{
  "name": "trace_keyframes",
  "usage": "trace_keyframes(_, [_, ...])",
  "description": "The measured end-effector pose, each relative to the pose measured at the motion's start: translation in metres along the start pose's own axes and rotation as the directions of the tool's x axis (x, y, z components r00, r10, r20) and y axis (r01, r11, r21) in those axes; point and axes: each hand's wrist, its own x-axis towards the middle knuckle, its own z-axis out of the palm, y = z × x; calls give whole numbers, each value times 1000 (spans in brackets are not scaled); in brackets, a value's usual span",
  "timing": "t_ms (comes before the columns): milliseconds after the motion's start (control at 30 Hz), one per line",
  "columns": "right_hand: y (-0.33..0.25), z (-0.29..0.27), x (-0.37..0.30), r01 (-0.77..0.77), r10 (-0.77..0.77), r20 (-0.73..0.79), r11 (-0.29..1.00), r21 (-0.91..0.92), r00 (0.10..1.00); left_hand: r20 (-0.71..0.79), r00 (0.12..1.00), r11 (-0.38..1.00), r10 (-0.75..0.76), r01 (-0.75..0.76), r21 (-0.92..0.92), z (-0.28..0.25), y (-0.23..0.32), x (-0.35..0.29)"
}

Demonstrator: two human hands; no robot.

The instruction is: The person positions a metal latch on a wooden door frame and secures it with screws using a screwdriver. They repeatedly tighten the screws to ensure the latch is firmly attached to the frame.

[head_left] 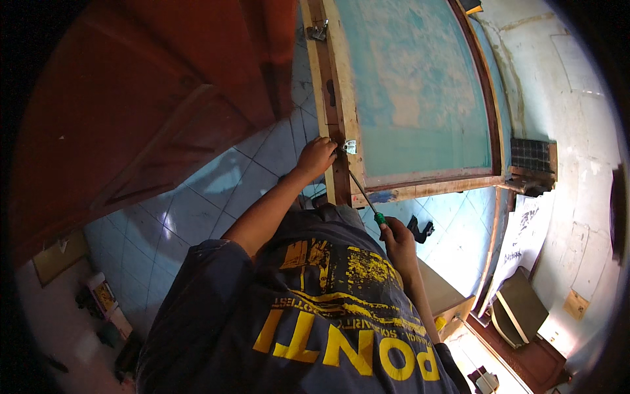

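Observation:
A wooden frame [346, 98] with a pale blue-green panel [420, 98] in it stands ahead of me. My left hand [317, 156] is closed against the frame's left edge, near its lower corner. A small dark thing shows at its fingertips, too hidden to name. Just right of those fingers, a shiny metal fitting [350, 147] is on the frame. In my right hand [398, 238] is a screwdriver [379, 218] with a green handle. Its long shaft slants up and left to the frame's edge, below the fitting; the tip cannot be made out clearly.
A second metal fitting [318, 30] is higher on the frame's edge. On the left stands a large red-brown wooden door [157, 98]. Pale tiles [197, 190] cover the floor, with a black object [420, 230] lying right of my hand. A chair [522, 307] stands at the lower right.

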Motion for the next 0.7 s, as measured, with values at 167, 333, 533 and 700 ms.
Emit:
trace_keyframes(167, [5,-4,2,-7,7,8,1000,-21,1000,44,997,998,-68,68,-10,-2,4,0])
trace_keyframes(333, [3,-6,6,8,-7,19,997,-77,1000,-27,997,991,-79,75,-113,9,-7,-8])
trace_keyframes(533, [-5,-6,14,35,-33,19,989,-143,999,-41,986,960,-161,147,-238,6,-5,-16])
trace_keyframes(700, [-19,-4,25,93,-99,-3,940,-329,995,-68,981,948,-183,158,-276,9,-5,-22])
